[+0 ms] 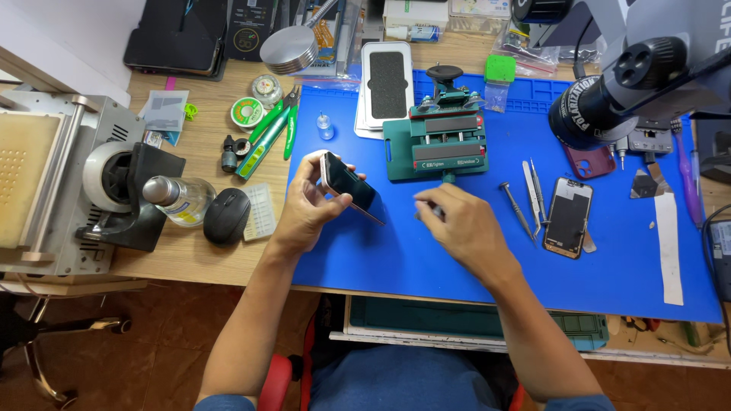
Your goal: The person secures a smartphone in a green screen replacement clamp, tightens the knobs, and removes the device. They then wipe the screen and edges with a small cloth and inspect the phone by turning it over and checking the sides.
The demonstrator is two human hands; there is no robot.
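My left hand holds a smartphone tilted on its edge above the blue work mat, dark screen facing right. My right hand hovers just right of the phone with fingers curled, pinching something small that I cannot make out. A green clamp fixture stands directly behind both hands. A loose phone screen lies on the mat to the right, beside tweezers and a screwdriver.
Left of the mat sit a black mouse, a clear bottle, green pliers and a grey machine. A microscope hangs over the right. A white pad holder stands at the back.
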